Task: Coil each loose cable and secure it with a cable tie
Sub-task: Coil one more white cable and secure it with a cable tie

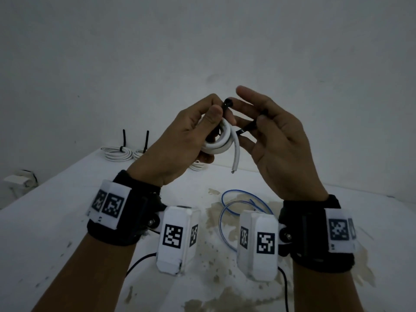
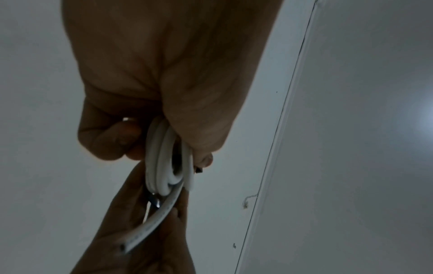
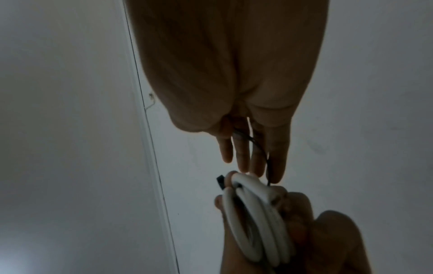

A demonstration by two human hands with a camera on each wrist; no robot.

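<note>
The left hand grips the coiled white cable, thumb pressing the black cable tie head. The right hand, just beside, pinches the tie's tail, other fingers extended.

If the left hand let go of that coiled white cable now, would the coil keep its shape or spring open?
Likely spring open: the thick white coiled cable looks stiff, its free end jutting out in a shallow curve instead of drooping. The black cable tie is not yet closed, so only the left hand holds the loops. It looks light.
</note>
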